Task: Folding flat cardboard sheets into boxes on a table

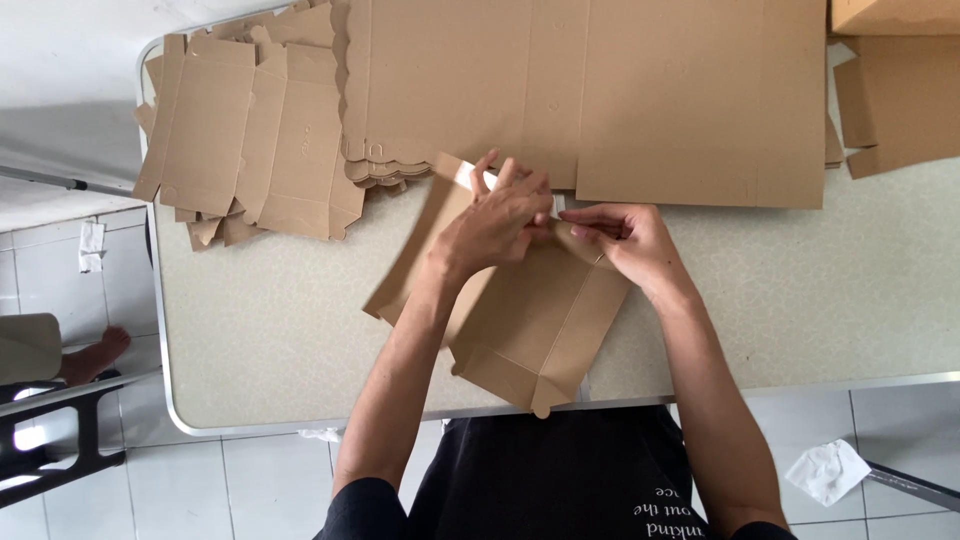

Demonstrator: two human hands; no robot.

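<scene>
Head view, left to right. White tiled floor at far left, with a crumpled scrap of paper, a bare foot of another person, and a dark metal frame lower down. Next, rounded corner and metal rim of a speckled beige table. On its far left part, a fanned stack of flat die-cut carton blanks, some with scalloped edges. Further along, a large flat sheet of brown cardboard against the far edge.

At centre, near the front edge of the table, 1 unfolded carton blank, lying partly flat, its upper flaps raised. Left hand pressed on top of a raised flap, fingers spread and curled over it. Right hand just beside, pinching the neighbouring flap edge between thumb and fingers. Both hands close together, clamped on the same blank.

At far right, more cardboard pieces on the table corner, and a crumpled white tissue on the tiles below.
</scene>
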